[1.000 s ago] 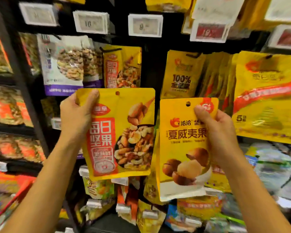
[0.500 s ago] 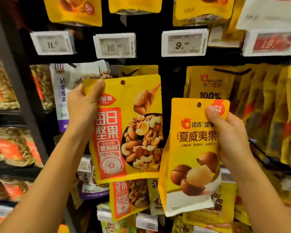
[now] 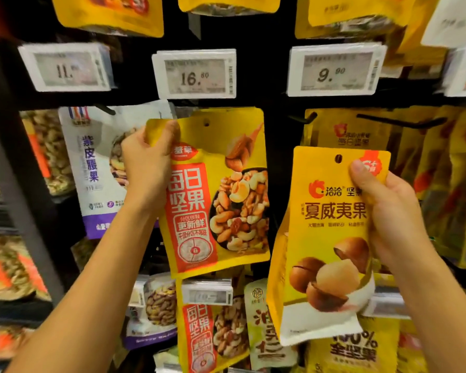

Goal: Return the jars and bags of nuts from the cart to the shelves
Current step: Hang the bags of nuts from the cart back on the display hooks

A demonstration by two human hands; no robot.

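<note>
My left hand (image 3: 145,162) grips the top left corner of a yellow mixed-nut bag (image 3: 218,195) with a red label. It holds the bag up against the rack under the 16.80 price tag (image 3: 195,74), and the corner is bent under my thumb. My right hand (image 3: 385,208) holds a yellow macadamia bag (image 3: 326,238) by its upper right edge, thumb on the front. That bag hangs lower, in front of hanging yellow bags (image 3: 353,130) under the 9.90 tag (image 3: 334,70).
A white and purple nut bag (image 3: 97,168) hangs left of my left hand. A black peg hook (image 3: 404,122) sticks out above the macadamia bag. More nut bags (image 3: 213,332) hang on the row below. A dark shelf upright (image 3: 19,200) stands at the left.
The view has moved closer and tilted up. My left hand has raised the mixed-nut bag toward the rack under the 16.80 tag, and its corner has bent. My right hand has stayed about level.
</note>
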